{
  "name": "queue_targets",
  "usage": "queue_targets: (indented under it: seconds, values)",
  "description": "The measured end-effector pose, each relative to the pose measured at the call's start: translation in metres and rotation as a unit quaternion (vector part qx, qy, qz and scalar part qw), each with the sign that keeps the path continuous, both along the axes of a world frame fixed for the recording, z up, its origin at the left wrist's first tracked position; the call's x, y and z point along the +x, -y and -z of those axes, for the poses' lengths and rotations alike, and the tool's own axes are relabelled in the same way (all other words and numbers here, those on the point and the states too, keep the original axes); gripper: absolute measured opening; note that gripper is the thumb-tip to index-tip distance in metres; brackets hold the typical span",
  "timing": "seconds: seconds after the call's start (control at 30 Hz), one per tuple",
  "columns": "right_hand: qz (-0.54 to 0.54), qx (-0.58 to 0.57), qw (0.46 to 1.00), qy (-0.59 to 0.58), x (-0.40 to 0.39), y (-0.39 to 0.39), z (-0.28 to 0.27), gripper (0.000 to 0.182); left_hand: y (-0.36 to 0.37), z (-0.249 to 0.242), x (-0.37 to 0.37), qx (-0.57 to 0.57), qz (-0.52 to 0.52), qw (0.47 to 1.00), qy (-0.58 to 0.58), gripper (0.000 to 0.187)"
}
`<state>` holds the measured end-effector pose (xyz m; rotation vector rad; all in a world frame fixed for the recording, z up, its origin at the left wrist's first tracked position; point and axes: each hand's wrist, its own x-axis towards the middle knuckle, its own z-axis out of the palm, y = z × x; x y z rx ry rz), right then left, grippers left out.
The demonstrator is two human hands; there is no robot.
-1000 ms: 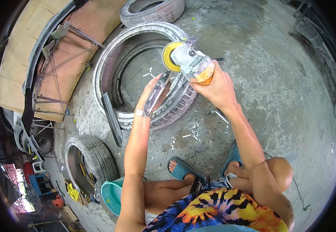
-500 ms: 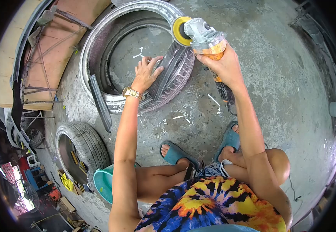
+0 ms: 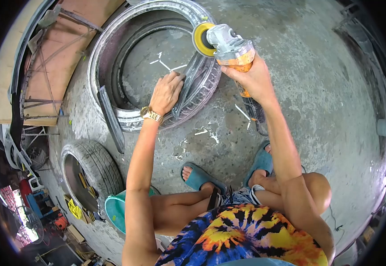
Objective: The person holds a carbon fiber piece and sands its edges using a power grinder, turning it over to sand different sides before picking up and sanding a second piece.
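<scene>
My right hand [image 3: 253,80] is wrapped round the orange body of an angle grinder [image 3: 230,46], whose head is wrapped in clear tape or film. Its yellow disc [image 3: 202,39] overlaps the upper right rim of a large tyre [image 3: 96,66] lying on its side. A dark rubber strip [image 3: 188,84] lies slantwise across the tyre's right side. My left hand [image 3: 168,91], with a metal watch at the wrist, is closed at the strip's left edge, its fingertips partly hidden. Another dark strip [image 3: 111,119] leans on the tyre's lower left.
A second tyre [image 3: 100,164] stands at the left, close to a teal bucket [image 3: 115,210]. White scraps [image 3: 165,65] lie inside the big tyre and on the concrete floor [image 3: 313,111]. My sandalled feet are just below the tyre. Metal-framed panels [image 3: 64,57] stand at upper left.
My left hand has gone from spread fingers to closed at the strip, which now shows tilted and narrower. The grinder has shifted slightly left and down in view.
</scene>
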<state>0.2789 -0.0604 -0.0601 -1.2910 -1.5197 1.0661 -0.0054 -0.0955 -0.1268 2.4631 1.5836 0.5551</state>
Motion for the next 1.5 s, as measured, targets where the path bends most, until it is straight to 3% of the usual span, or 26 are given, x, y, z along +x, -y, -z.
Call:
queue_targets:
  seconds: [0.03, 0.1, 0.2, 0.27, 0.33, 0.4, 0.47, 0.5, 0.6, 0.63, 0.7, 0.77, 0.87, 1.2, 1.27, 1.5]
  values:
    - [0.002, 0.000, 1.000, 0.000, 0.001, 0.000, 0.001, 0.059, 0.003, -0.009, 0.005, 0.000, 0.002, 1.000, 0.000, 0.027]
    - [-0.002, -0.002, 1.000, -0.015, 0.001, -0.002, 0.003, 0.059, 0.015, -0.025, 0.017, -0.060, -0.050, 0.997, -0.028, 0.044]
    - [0.006, -0.004, 1.000, -0.002, 0.001, -0.003, 0.004, 0.059, 0.036, -0.005, 0.039, -0.049, -0.119, 0.989, -0.073, 0.057]
    - [0.005, -0.004, 1.000, -0.023, 0.000, -0.003, 0.001, 0.059, 0.038, -0.013, 0.030, -0.040, -0.103, 0.993, -0.045, 0.058]
    - [0.003, -0.003, 0.999, -0.049, -0.002, -0.002, -0.005, 0.059, 0.037, -0.030, 0.010, -0.102, -0.061, 0.987, 0.110, 0.056]
    - [0.010, 0.007, 1.000, -0.024, -0.003, 0.004, -0.014, 0.058, 0.040, -0.060, -0.004, -0.126, -0.057, 0.984, 0.111, 0.055]
    - [-0.004, 0.012, 0.999, -0.032, -0.006, 0.007, -0.017, 0.058, 0.048, -0.081, -0.012, -0.370, -0.161, 0.888, 0.220, 0.053]
    - [-0.013, 0.019, 0.999, -0.036, -0.008, 0.010, -0.018, 0.058, 0.056, -0.069, -0.020, -0.385, -0.174, 0.868, 0.262, 0.059]
    - [-0.035, 0.037, 0.998, -0.030, -0.016, 0.016, -0.013, 0.058, 0.076, -0.066, -0.017, -0.336, -0.183, 0.901, 0.205, 0.066]
    - [-0.041, 0.036, 0.998, -0.030, -0.017, 0.019, -0.013, 0.058, 0.079, -0.095, -0.002, -0.321, -0.153, 0.916, 0.185, 0.072]
    - [-0.053, 0.022, 0.997, 0.047, -0.021, 0.026, -0.014, 0.057, 0.084, -0.082, -0.012, -0.322, -0.153, 0.920, 0.162, 0.067]
    - [-0.063, 0.006, 0.996, 0.069, -0.025, 0.034, -0.019, 0.057, 0.084, -0.085, -0.011, -0.345, -0.135, 0.917, 0.146, 0.049]
    - [-0.069, -0.021, 0.991, 0.117, -0.028, 0.039, -0.019, 0.059, 0.084, -0.097, 0.000, -0.396, -0.171, 0.898, 0.089, 0.038]
    - [-0.100, -0.054, 0.974, 0.196, -0.025, 0.041, -0.022, 0.058, 0.080, -0.089, -0.011, -0.379, -0.140, 0.905, 0.132, 0.033]
    - [-0.106, -0.049, 0.974, 0.196, -0.026, 0.042, -0.020, 0.058, 0.079, -0.092, -0.010, -0.441, -0.175, 0.864, 0.169, 0.031]
    - [-0.138, -0.046, 0.966, 0.212, -0.031, 0.042, -0.016, 0.059, 0.077, -0.096, -0.010, -0.452, -0.186, 0.859, 0.152, 0.031]
